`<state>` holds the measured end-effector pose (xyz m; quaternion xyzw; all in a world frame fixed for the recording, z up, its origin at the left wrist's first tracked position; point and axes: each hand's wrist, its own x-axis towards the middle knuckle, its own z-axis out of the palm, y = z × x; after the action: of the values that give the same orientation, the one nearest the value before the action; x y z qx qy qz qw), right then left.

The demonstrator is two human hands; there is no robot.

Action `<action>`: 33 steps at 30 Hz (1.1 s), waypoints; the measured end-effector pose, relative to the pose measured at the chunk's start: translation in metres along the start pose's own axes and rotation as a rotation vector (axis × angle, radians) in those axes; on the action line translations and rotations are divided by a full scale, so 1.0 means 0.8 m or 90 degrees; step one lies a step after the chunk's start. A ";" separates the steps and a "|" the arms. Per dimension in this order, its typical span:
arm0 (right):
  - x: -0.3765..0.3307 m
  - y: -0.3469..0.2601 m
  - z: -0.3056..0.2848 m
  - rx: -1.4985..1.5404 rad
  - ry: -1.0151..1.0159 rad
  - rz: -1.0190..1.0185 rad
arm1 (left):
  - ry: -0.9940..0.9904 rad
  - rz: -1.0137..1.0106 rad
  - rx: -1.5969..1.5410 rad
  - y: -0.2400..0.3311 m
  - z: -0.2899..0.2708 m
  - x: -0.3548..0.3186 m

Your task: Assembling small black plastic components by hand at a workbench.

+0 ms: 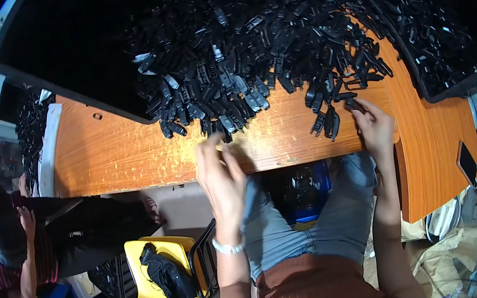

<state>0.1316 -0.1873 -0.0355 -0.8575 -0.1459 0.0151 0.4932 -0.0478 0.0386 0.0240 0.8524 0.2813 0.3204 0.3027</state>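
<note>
Centre: left hand [218, 167] blurred beside black heap [224, 84], grip unclear. Right of centre: right hand [377, 128] pinching black piece [353, 104]; light fingertip hold seems best.

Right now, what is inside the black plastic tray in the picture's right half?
The black plastic tray holds a heap of small, elongated black parts. Anything under the heap's top layer is covered and cannot be seen.
</note>
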 end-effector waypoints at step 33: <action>-0.097 -0.118 0.006 0.107 -0.277 -0.345 | -0.341 -0.002 -0.405 0.031 -0.004 -0.049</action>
<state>0.0343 -0.1595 0.0328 -0.7208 -0.4677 0.0784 0.5056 -0.0679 -0.0033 0.0283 0.7692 0.0812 0.1579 0.6138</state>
